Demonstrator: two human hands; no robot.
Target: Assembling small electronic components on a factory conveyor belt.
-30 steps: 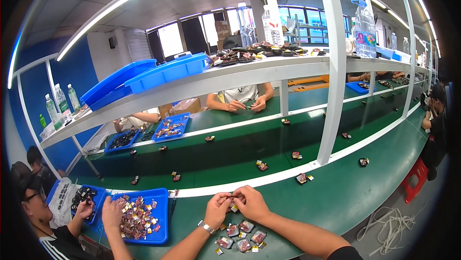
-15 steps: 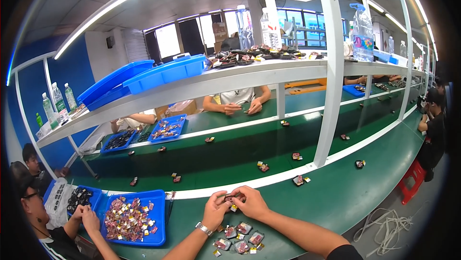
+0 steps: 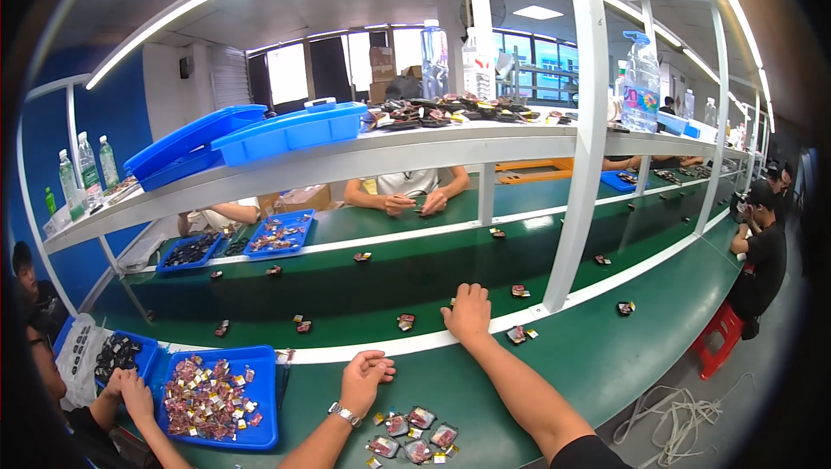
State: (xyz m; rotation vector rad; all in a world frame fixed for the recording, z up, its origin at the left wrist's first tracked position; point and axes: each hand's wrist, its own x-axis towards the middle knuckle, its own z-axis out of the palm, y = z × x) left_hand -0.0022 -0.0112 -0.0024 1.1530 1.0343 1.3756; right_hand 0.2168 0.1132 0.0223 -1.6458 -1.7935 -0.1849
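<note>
Right hand point(image 3: 469, 311) seen stretched forward onto conveyor belt point(image 3: 363, 283), fingers spread flat, palm down, nothing visibly gripped. Left hand point(image 3: 363, 380) rested on near edge of belt, fingers loosely curled; whether anything was held could not be told. Cluster of small wrapped parts point(image 3: 411, 434) laid just behind left hand. Blue tray point(image 3: 264, 417) placed left of cluster, neighbour's hands point(image 3: 130, 387) at it

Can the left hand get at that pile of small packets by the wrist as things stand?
Probably yes. The left hand rests loosely curled on the green table, just above the pile of small packets, with nothing between them. The right hand is stretched away toward the belt.
</note>
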